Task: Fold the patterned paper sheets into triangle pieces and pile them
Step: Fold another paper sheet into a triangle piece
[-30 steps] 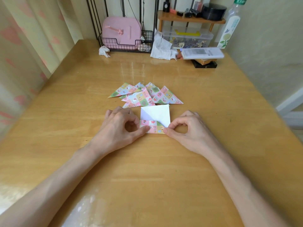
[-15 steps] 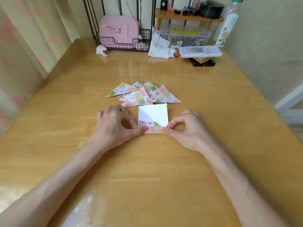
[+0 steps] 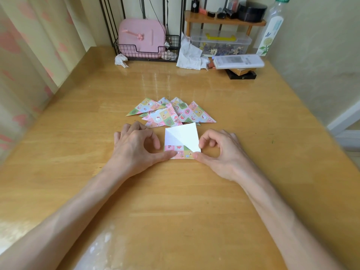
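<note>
Two hands: left hand and right hand pinch near corners of the sheet.
Change: barely any; fold unfinished, triangle pile waits.

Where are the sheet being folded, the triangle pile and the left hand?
sheet (image 3: 182,137), head view, white upper face.
pile (image 3: 194,114), head view, rightmost triangle.
left hand (image 3: 134,149), head view, back of the hand.
</note>
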